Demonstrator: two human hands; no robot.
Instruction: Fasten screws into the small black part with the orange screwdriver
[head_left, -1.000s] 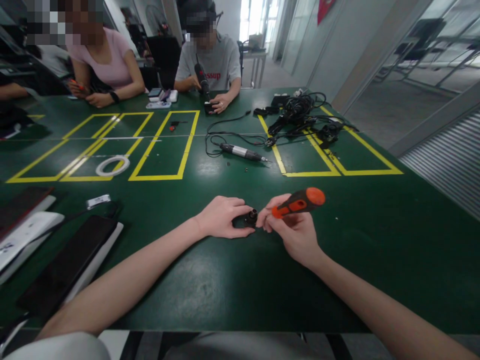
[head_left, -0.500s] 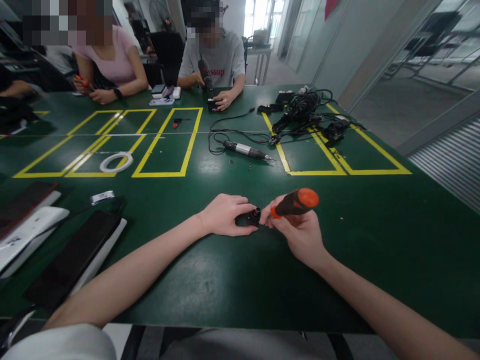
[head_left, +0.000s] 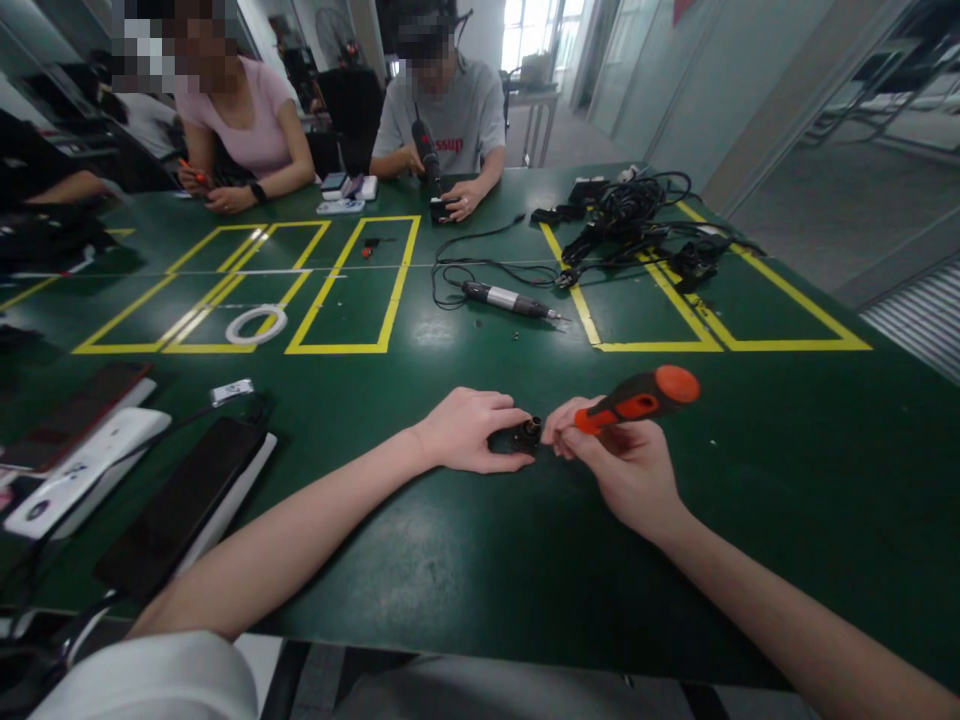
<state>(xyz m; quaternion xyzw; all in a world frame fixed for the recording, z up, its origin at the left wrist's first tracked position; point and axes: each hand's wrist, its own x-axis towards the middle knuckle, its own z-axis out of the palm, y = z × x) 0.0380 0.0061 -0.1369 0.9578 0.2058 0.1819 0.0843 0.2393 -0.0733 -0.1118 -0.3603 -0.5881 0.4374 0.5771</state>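
Daylight glares white through a window (head_left: 544, 25) at the upper center of the frame, throwing pale reflections across the dim green surface (head_left: 420, 560) at lower center and left. Soft shadows lie beneath the hands (head_left: 476, 430). Blur softens the upper left; wide-angle distortion stretches the edges.

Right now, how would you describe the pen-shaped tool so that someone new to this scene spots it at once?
On the green table, look beyond the left hand, between the left and right groups of yellow outlines. The pen-shaped tool lies there on its side. Its silver band sets it apart from the orange-and-black screwdriver in the right hand.
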